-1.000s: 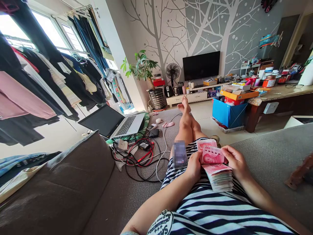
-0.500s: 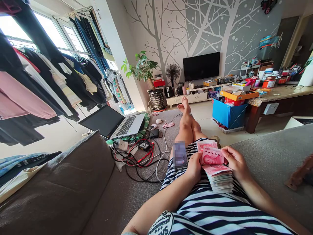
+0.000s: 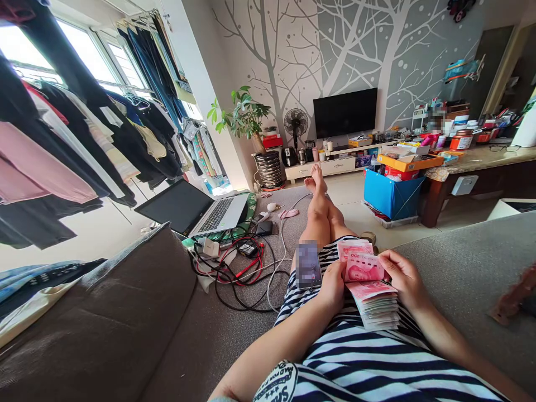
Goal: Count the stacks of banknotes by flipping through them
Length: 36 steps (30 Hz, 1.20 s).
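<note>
A pink 100 banknote (image 3: 363, 269) is stretched between my two hands, its printed face toward me. My left hand (image 3: 334, 283) pinches its left edge, and my right hand (image 3: 401, 274) grips its right edge. Behind it, farther up my lap, lie more pink banknotes (image 3: 352, 247). Nearer to me rests a thick stack of banknotes (image 3: 377, 308) on the striped cloth (image 3: 335, 346) over my lap. A phone (image 3: 307, 265) with a blurred screen lies on my thigh, left of my left hand. My fingertips are partly hidden by the note.
On the grey sofa (image 3: 226, 335) to the left are an open laptop (image 3: 218, 215) and tangled cables (image 3: 251, 262). A blue box (image 3: 392, 192) stands beyond my legs, beside a cluttered table (image 3: 481, 159). A television (image 3: 345, 113) stands by the far wall.
</note>
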### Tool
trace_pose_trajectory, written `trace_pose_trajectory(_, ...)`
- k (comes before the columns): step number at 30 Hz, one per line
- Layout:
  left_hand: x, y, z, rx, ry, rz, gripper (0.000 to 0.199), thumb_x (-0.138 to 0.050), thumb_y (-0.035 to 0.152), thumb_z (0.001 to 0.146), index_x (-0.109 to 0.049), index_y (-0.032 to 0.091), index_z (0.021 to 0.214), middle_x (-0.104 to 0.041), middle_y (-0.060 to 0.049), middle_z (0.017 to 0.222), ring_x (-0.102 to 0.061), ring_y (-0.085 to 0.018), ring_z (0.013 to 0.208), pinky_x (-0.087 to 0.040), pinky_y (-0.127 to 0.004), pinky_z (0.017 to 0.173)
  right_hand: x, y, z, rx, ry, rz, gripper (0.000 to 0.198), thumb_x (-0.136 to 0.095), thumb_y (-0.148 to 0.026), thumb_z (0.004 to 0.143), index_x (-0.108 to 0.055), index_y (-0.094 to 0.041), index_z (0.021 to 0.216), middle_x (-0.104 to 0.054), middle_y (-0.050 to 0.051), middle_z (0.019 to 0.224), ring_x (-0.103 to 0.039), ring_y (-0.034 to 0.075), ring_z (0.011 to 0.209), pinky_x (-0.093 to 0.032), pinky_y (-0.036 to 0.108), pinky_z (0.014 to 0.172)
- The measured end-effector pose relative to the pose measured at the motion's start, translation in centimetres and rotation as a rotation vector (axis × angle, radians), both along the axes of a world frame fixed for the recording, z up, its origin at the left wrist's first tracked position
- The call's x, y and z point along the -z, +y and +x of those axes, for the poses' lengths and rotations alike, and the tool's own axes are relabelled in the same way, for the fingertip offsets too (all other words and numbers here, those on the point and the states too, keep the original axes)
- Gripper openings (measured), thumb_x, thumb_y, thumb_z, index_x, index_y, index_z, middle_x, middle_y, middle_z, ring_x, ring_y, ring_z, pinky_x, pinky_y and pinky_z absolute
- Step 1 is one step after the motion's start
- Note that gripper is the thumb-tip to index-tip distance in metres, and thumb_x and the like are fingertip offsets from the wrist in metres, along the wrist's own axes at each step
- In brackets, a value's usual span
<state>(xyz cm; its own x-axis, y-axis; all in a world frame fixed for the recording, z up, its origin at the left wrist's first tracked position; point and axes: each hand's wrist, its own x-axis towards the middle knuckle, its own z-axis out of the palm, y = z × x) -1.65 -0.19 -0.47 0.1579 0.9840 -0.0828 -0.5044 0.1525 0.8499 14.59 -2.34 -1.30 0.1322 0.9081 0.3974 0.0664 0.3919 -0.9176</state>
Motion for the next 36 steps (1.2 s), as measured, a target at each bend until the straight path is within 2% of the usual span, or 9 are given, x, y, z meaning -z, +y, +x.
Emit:
trace_pose_trajectory(8, 0.7, 0.3, 0.0, 0.031, -0.032, -0.007, 0.021, -0.074, 0.038, 0.065, -0.065, 0.019, 0.064, -0.066, -0.002, 0.064, -0.056, -0.02, 0.064, -0.043, -0.033, 0.071, -0.1, -0.4, -0.1, -0.015, 0.018, 0.01, 0.039, -0.062, -0.057, 0.092, -0.064, -0.022, 0.076, -0.05, -0.003, 0.059, -0.046, 0.015, 0.056, -0.036, 0.026, 0.053)
trace_pose_trajectory(14, 0.6, 0.4, -0.1, 0.012, -0.066, -0.024, 0.028, -0.079, 0.038, 0.061, -0.06, 0.018, 0.06, -0.06, 0.0, 0.062, -0.05, -0.016, 0.062, -0.04, -0.031, 0.069, -0.6, -0.6, -0.2, -0.056, 0.025, 0.033, 0.048, -0.057, -0.063, 0.093, -0.062, -0.021, 0.07, -0.055, 0.0, 0.058, -0.047, 0.015, 0.054, -0.038, 0.028, 0.053)
trace_pose_trajectory(17, 0.2, 0.2, 0.0, 0.01, -0.063, -0.022, 0.029, -0.08, 0.039, 0.06, -0.059, 0.019, 0.058, -0.059, 0.0, 0.061, -0.048, -0.015, 0.061, -0.039, -0.031, 0.068, -0.4, 0.1, -0.1, 0.011, 0.001, -0.003, 0.054, -0.061, -0.067, 0.089, -0.055, -0.021, 0.061, -0.05, -0.002, 0.054, -0.044, 0.014, 0.051, -0.036, 0.027, 0.051)
trace_pose_trajectory(20, -0.1, 0.1, -0.1, 0.007, -0.045, -0.014, 0.029, -0.081, 0.038, 0.06, -0.06, 0.018, 0.059, -0.059, 0.0, 0.061, -0.047, -0.015, 0.061, -0.038, -0.03, 0.067, 0.3, 0.9, 0.1, 0.077, -0.022, -0.049, 0.056, -0.066, -0.073, 0.081, -0.055, -0.022, 0.063, -0.051, -0.002, 0.054, -0.047, 0.014, 0.051, -0.037, 0.026, 0.05)
trace_pose_trajectory(27, -0.1, 0.0, -0.1, 0.089, -0.066, -0.025, 0.024, -0.082, 0.034, 0.058, -0.064, 0.017, 0.062, -0.063, -0.001, 0.064, -0.051, -0.015, 0.063, -0.041, -0.03, 0.068, 1.0, 1.4, 0.1, 0.076, -0.044, -0.056, 0.056, -0.067, -0.075, 0.078, -0.059, -0.021, 0.067, -0.054, -0.002, 0.057, -0.047, 0.013, 0.052, -0.037, 0.025, 0.048)
trace_pose_trajectory(36, 0.7, 0.6, -0.1, -0.008, -0.056, -0.034, 0.031, -0.082, 0.042, 0.06, -0.065, 0.016, 0.062, -0.064, -0.003, 0.065, -0.054, -0.016, 0.064, -0.042, -0.03, 0.068, 0.8, 1.3, 0.3, 0.117, -0.095, -0.036, 0.054, -0.065, -0.074, 0.08, -0.061, -0.021, 0.068, -0.052, -0.003, 0.057, -0.045, 0.014, 0.051, -0.035, 0.026, 0.048)
